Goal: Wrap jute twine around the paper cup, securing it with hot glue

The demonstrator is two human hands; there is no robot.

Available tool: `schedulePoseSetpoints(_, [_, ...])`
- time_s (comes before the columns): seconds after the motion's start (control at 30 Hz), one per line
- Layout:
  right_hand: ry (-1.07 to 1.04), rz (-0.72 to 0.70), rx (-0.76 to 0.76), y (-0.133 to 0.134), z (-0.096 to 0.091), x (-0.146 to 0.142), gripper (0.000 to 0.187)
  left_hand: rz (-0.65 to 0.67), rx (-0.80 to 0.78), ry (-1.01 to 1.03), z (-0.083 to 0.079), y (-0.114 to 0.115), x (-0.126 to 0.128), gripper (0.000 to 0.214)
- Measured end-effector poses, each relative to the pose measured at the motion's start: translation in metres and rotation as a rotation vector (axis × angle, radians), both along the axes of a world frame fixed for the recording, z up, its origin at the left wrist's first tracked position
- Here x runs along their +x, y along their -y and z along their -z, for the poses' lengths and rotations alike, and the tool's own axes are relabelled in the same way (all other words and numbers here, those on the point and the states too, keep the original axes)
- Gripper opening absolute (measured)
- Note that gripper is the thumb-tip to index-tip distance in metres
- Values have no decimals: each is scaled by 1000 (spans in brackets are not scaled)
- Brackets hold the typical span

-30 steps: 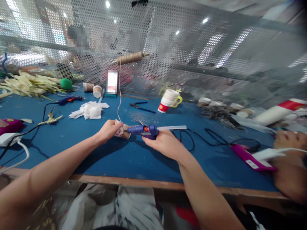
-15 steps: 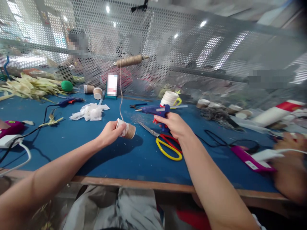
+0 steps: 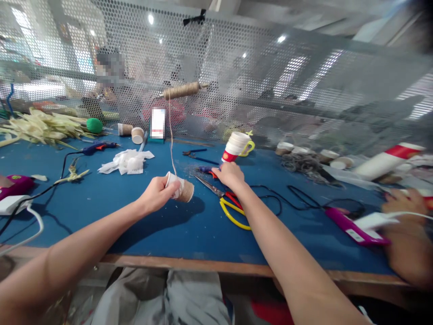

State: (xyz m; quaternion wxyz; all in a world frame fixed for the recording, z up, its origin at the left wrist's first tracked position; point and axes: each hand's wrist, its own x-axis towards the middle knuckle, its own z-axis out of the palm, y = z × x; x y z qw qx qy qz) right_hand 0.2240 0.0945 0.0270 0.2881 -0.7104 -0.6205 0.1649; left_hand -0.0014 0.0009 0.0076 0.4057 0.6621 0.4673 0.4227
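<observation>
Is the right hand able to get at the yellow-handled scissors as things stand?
Probably yes. The scissors lie uncovered on the table beside the right hand, handles near its forearm. That hand rests on the glue gun, so it may need to let go first.

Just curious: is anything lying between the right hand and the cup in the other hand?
Yes. The scissors lie on the table with their blades in the gap between the right hand and the cup held by the left hand. The right hand rests on a blue glue gun.

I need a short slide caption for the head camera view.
Left hand holds a twine-wrapped paper cup over the blue table; right hand touches a glue gun beside scissors.
</observation>
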Motion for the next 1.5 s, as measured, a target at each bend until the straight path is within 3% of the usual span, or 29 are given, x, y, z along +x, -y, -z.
schedulePoseSetpoints(0.07, [-9, -135, 13, 13, -11, -18, 25, 18, 8, -11, 0, 1, 1, 33])
schedulePoseSetpoints(0.17, [-272, -646, -68, 36, -24, -51, 33, 44, 31, -31, 2, 3, 1, 34])
schedulePoseSetpoints(0.23, [-391, -771, -98, 48, -27, -69, 29, 59, 29, -39, 2, 4, 1, 34])
schedulePoseSetpoints(0.33, [-464, -718, -35, 58, -29, -78, 22, 78, -14, 0, 0, 4, 2, 34])
schedulePoseSetpoints(0.47, [-521, -644, 71, 70, -33, -66, 21, 95, -155, 190, -5, 4, 4, 35])
schedulePoseSetpoints(0.6, [-548, -624, 75, 87, -39, -54, 20, 111, -281, 340, -5, 3, 6, 32])
schedulePoseSetpoints(0.77, [-516, -619, 92, 95, -37, -49, 19, 120, -330, 352, -3, 5, 8, 30])
schedulePoseSetpoints(1.03, [-481, -514, 165, 88, -26, -49, 21, 130, -287, 237, -8, 10, 9, 30])
schedulePoseSetpoints(1.5, [-506, -489, 142, 84, -19, -53, 19, 176, -199, 194, -6, 13, 8, 32])
